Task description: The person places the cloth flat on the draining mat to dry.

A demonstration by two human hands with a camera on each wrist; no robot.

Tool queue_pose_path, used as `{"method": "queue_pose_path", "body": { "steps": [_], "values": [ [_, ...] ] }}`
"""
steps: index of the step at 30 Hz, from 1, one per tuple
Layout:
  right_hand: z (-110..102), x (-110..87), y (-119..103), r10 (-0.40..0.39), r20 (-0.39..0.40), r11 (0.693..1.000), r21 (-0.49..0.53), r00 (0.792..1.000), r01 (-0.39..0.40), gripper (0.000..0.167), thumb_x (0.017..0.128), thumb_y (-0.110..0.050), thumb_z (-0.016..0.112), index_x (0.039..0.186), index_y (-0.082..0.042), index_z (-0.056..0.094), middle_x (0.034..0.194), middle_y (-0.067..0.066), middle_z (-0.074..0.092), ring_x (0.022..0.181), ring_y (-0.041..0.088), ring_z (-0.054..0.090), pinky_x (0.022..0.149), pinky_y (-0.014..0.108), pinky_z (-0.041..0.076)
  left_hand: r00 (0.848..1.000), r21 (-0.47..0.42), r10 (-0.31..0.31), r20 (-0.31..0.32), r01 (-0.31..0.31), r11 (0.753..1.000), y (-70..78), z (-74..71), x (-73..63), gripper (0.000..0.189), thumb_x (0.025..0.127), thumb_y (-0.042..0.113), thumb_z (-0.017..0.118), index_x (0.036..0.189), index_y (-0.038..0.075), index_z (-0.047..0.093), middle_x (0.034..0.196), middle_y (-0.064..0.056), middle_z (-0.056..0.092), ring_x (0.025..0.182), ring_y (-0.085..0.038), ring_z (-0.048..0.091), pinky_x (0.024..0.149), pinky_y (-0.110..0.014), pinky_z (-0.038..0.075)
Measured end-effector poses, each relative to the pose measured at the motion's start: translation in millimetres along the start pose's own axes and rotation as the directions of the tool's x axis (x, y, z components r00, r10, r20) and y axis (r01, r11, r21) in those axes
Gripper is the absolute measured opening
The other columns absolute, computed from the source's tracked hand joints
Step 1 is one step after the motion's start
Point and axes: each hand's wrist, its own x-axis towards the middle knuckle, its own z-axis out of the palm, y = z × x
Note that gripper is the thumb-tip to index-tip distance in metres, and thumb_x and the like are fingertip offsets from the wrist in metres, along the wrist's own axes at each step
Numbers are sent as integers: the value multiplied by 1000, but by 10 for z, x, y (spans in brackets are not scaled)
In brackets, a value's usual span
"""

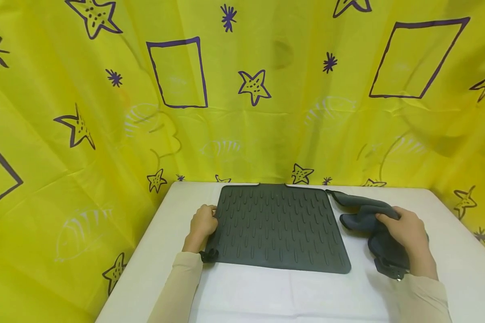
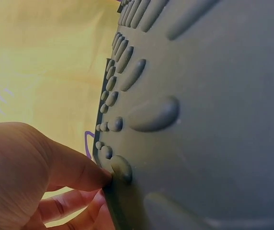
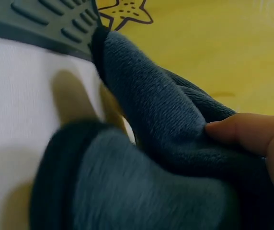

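A dark grey rubber mat (image 1: 276,226) with rows of raised oval ridges lies on the white table. My left hand (image 1: 204,222) pinches its left edge; in the left wrist view the thumb (image 2: 79,165) presses on the ridged face and the other fingers are behind the edge. To the right of the mat, my right hand (image 1: 408,229) grips a bunched dark grey-blue cloth (image 1: 365,220) with a darker bound edge. The right wrist view shows the thumb (image 3: 242,132) on the folded plush cloth (image 3: 151,105), whose far end is close to the mat's corner.
The white table (image 1: 246,291) reaches back to a yellow curtain (image 1: 258,130) printed with purple stars and frames. The curtain also hangs along the left and right sides. A black strap (image 1: 209,255) is on the left wrist, and a black device (image 1: 390,269) sits at the right wrist.
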Motion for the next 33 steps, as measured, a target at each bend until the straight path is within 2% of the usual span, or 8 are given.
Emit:
{"method": "queue_pose_path", "body": {
  "steps": [7, 15, 19, 23, 28, 30, 33],
  "values": [
    [2, -19, -125, 16, -40, 998, 69, 999, -14, 49, 102, -38, 56, 119, 7, 62, 111, 36, 63, 97, 49, 57, 70, 39, 40, 1000, 7, 3, 1, -3, 1000, 1, -1, 4, 50, 82, -4, 54, 129, 2, 69, 105, -15, 68, 87, -30, 64, 78, -51, 55],
    [-10, -32, -254, 43, -84, 984, 176, 996, -28, 51, 102, -38, 55, 127, 6, 61, 119, 36, 61, 101, 48, 56, 71, 37, 38, 1000, 10, -3, 5, 3, 1000, 4, -1, 6, 50, 82, -4, 55, 130, 3, 69, 104, -14, 68, 89, -31, 65, 78, -51, 56],
    [-24, -25, -331, 52, -90, 974, 225, 995, -30, 51, 102, -40, 55, 127, 4, 61, 115, 32, 63, 97, 40, 56, 69, 36, 40, 1000, 14, -4, 0, 4, 1000, 9, -2, 3, 50, 82, -4, 55, 130, 3, 69, 104, -14, 68, 89, -31, 65, 79, -52, 55],
    [-45, -14, -408, 46, -74, 963, 267, 996, -25, 51, 102, -41, 56, 128, 3, 61, 106, 21, 65, 89, 26, 55, 65, 31, 45, 1000, 15, -5, -3, 5, 1000, -1, 5, 2, 51, 81, -4, 55, 129, 3, 69, 105, -14, 68, 90, -32, 66, 80, -53, 55],
    [-67, -28, -509, 23, -86, 954, 300, 996, 3, 51, 101, -42, 60, 129, 0, 62, 89, -7, 63, 81, 9, 54, 63, 25, 47, 1000, 14, -4, 0, 4, 1000, -1, 9, 10, 51, 82, -4, 54, 130, 4, 69, 105, -14, 67, 90, -32, 65, 81, -52, 55],
    [-68, -41, -548, 11, -95, 950, 312, 995, 20, 50, 100, -41, 61, 128, 0, 63, 84, -14, 60, 79, 6, 53, 64, 24, 47, 1000, 12, -5, 1, 4, 1000, 4, 7, 8, 50, 82, -4, 54, 130, 4, 69, 104, -14, 67, 88, -31, 64, 80, -52, 55],
    [-62, -61, -604, -17, -106, 949, 313, 994, 50, 47, 100, -40, 62, 126, -1, 63, 82, -18, 58, 80, 6, 52, 65, 25, 45, 1000, 12, -3, -1, 3, 1000, 7, 5, 2, 50, 82, -4, 54, 129, 4, 70, 103, -13, 67, 87, -30, 63, 79, -52, 55]
  ]
}}
